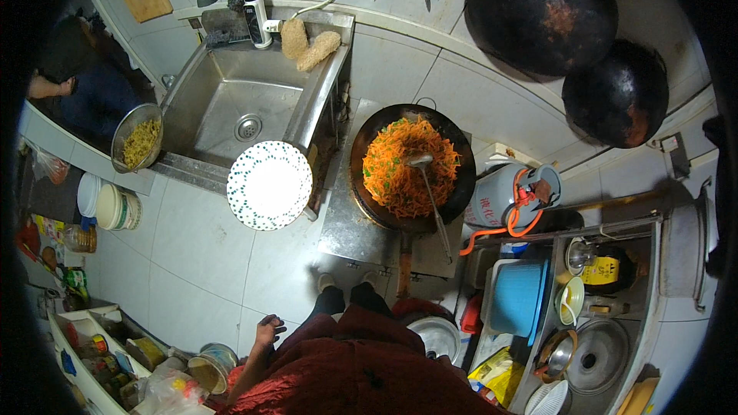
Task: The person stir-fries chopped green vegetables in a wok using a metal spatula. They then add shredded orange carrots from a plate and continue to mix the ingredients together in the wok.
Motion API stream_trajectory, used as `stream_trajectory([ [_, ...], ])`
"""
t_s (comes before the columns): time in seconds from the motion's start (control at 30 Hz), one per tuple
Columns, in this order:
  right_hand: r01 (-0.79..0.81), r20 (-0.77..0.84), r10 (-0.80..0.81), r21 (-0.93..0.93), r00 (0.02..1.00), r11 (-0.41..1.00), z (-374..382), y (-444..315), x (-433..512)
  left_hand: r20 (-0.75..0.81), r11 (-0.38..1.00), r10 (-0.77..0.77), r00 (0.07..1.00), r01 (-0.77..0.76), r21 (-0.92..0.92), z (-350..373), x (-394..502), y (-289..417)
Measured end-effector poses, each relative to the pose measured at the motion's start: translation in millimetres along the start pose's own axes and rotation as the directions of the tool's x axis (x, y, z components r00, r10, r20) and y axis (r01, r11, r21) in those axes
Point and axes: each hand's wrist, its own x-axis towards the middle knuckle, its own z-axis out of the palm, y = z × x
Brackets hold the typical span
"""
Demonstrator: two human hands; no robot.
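My left hand [268,331] hangs beside my red clothing [369,369], its fingers loosely curled and apart, with nothing in it. My right hand is out of view. Before me a black wok [412,226] sits on a stainless steel stove top [351,239], its wooden handle [405,274] pointing towards me. It holds shredded carrot [398,167] mixed with green pieces. A metal cooking ladle [429,190] rests with its head in the carrot and its handle over the wok's near right rim. A white plate with green dots [270,185] stands at the sink's near right corner.
Left of the stove is a steel sink [225,109]. A colander [136,137] with yellow food stands at its left edge. Another person's hand [53,87] shows farther left. Right of the wok stand a gas cylinder [490,199] with an orange hose and a blue bin [516,297].
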Motion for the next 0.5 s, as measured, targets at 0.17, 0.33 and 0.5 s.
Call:
stream_trajectory([
  [0.17,-0.012,0.007,0.012,-0.005,1.000,1.000,-1.7,0.4,-1.7,0.010,0.999,-0.005,1.000,0.005,-0.031,0.9,2.9,-5.8],
  [0.33,-0.027,0.004,0.027,-0.004,1.000,1.000,-1.8,1.4,-4.3,0.026,1.000,-0.001,1.000,0.001,-0.003,3.4,-0.9,2.1],
  [0.5,-0.031,0.020,0.031,-0.014,0.999,0.999,-5.2,2.5,-3.4,0.028,1.000,-0.001,1.000,0.001,0.010,1.0,-5.5,-1.3],
])
